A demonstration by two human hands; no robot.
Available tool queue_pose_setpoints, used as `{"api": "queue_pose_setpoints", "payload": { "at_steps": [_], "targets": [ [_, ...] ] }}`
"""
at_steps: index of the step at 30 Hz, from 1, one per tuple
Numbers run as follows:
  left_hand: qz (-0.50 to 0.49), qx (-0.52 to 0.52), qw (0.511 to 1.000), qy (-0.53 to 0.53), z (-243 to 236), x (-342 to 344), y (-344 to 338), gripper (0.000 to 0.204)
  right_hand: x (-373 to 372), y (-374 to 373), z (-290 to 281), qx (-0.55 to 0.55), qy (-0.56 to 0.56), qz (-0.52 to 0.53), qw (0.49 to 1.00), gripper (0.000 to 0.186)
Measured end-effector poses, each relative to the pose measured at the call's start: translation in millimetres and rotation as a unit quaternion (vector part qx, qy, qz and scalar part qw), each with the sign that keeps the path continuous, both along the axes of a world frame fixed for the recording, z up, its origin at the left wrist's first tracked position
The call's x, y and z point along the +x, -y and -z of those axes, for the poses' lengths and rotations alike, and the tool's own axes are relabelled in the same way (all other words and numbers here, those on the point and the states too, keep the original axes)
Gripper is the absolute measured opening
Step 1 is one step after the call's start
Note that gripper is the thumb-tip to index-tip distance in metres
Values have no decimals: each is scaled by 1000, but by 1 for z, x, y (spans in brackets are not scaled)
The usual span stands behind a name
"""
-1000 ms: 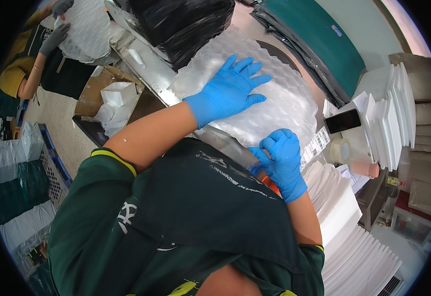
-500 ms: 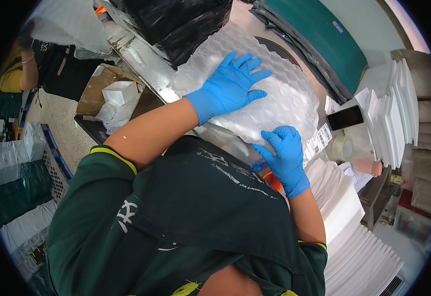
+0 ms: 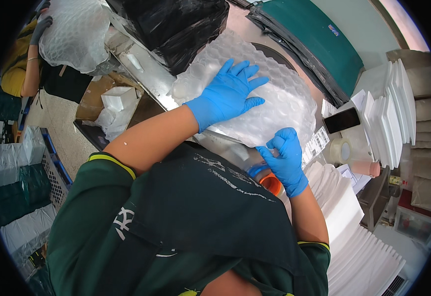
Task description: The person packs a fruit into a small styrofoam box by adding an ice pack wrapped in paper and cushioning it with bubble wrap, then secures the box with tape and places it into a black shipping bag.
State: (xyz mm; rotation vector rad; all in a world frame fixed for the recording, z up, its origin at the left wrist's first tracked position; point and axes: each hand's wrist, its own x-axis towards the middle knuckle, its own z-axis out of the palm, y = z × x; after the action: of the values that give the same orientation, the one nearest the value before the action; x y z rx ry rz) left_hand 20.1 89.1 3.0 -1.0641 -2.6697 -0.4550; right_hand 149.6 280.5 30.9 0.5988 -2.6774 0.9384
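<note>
A bubble-wrapped bundle [image 3: 279, 106] lies on the work surface in front of me; what it wraps is hidden. My left hand [image 3: 225, 93], in a blue glove, rests flat on top of it with the fingers spread. At its near right edge, my right hand [image 3: 285, 157], gloved too, is closed, with thumb and curled forefinger pinching the rim of the bubble wrap. Below that edge, beside my right hand, sit an orange ring [image 3: 271, 183] and a blue ring [image 3: 258, 170], probably tape rolls.
A phone [image 3: 341, 120], a clear tape roll [image 3: 341, 151] and stacked white foam sheets [image 3: 390, 118] stand right. A black-wrapped package [image 3: 176, 29] is at the back, a cardboard box [image 3: 88, 106] at left. Far left, a co-worker's grey-gloved hand [image 3: 40, 30] holds bubble wrap.
My right forefinger has curled in toward the thumb at the wrap's edge. My left hand has slid slightly nearer. The co-worker's bubble wrap has shifted.
</note>
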Motion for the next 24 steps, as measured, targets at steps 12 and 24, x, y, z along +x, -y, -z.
{"api": "queue_pose_setpoints", "payload": {
  "at_steps": [12, 24],
  "targets": [
    [-2, -26, 1000, 1, -3, -4, 3, 55, -2, -1, -9, -2, 46, -38, 998, 22],
    [-2, -21, 1000, -13, -1, -4, 1, 55, -7, 9, -12, -22, 75, 68, 995, 13]
  ]
}}
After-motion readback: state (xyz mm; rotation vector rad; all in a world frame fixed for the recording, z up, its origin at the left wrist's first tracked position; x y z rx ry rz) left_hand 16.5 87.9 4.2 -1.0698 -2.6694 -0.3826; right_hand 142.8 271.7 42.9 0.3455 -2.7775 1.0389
